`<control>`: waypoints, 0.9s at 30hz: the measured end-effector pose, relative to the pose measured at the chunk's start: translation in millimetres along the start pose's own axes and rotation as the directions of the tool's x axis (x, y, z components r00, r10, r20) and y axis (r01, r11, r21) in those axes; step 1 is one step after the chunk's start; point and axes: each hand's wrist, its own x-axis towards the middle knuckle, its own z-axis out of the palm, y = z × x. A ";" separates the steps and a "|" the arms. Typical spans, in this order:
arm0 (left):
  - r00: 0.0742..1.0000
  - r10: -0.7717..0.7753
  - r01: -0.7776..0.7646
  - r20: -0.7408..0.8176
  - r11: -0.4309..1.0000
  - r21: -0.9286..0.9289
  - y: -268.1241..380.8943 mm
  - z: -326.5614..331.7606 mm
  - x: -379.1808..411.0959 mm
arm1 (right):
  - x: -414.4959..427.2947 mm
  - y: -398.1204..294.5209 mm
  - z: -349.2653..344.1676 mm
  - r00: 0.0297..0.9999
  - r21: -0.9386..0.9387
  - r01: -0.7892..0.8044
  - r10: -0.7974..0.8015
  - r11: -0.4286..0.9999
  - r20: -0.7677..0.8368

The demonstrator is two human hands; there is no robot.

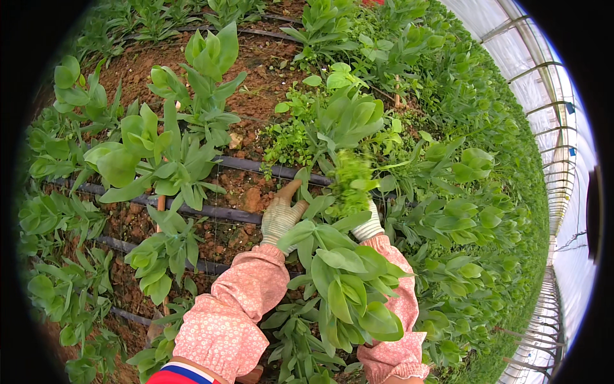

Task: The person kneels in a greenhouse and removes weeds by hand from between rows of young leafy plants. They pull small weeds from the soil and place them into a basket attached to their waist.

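My left hand (280,216), in a pale knit glove with tan fingers, reaches down to the soil beside a leafy green plant. Its index finger and thumb are apart, and the fingertip is against or very near a leaf (302,180). A blurred bunch of fine green weeds (352,180) is in my right hand (370,223); the gloved fingers are mostly hidden behind it and the leaves. Between my forearms a tall broad-leaved plant (343,269) rises towards me and partly covers the right sleeve. Another such plant (352,117) stands just beyond the weeds.
Black drip-irrigation hoses (235,213) cross the reddish-brown soil (252,197). Low weeds (292,129) grow around the plants ahead. Thin netting strings and a wooden stake (160,211) stand at left. Dense plants (470,216) fill the right side, below a plastic-covered greenhouse wall (556,139).
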 end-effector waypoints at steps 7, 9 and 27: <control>0.997 0.023 -0.037 -0.072 0.978 -0.205 -22.8 6.4 2.3 | 28.0 45.2 -4.3 0.972 -0.040 -0.213 0.216 0.976 0.091; 0.994 0.060 -0.077 -0.090 0.977 -0.198 -17.0 27.4 7.1 | 51.7 34.1 -57.6 0.995 -0.103 -0.058 0.065 0.993 0.069; 0.985 0.170 -0.166 0.004 0.954 0.249 16.0 -7.7 -15.1 | 42.3 9.6 -96.7 0.863 -0.696 0.487 -0.416 0.529 0.287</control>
